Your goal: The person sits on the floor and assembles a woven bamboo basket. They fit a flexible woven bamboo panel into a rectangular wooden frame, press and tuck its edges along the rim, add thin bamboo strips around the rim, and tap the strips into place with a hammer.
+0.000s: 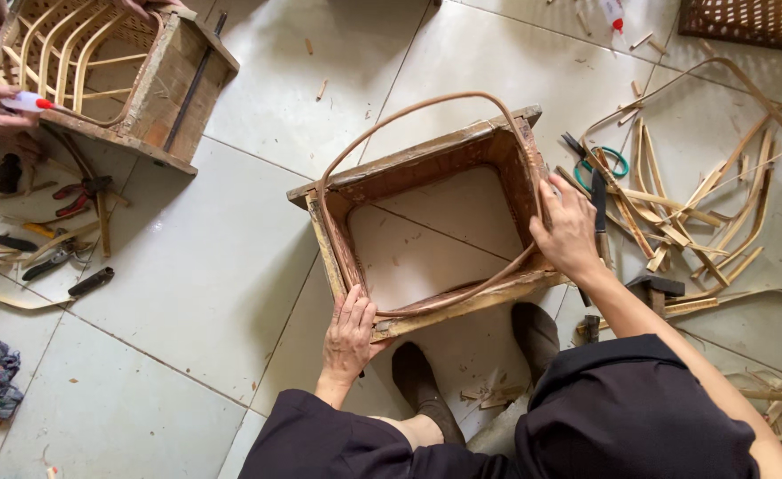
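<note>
**The cane loop lies between my two hands**

The wooden frame (435, 160) stands on the floor (187, 266) before my feet. My left hand (349, 333) rests flat on its near edge, fingers closed over the rattan cane (408, 111). My right hand (568, 232) presses the cane on the right wall. The cane curves from one hand up over the far side to the other hand.
</note>
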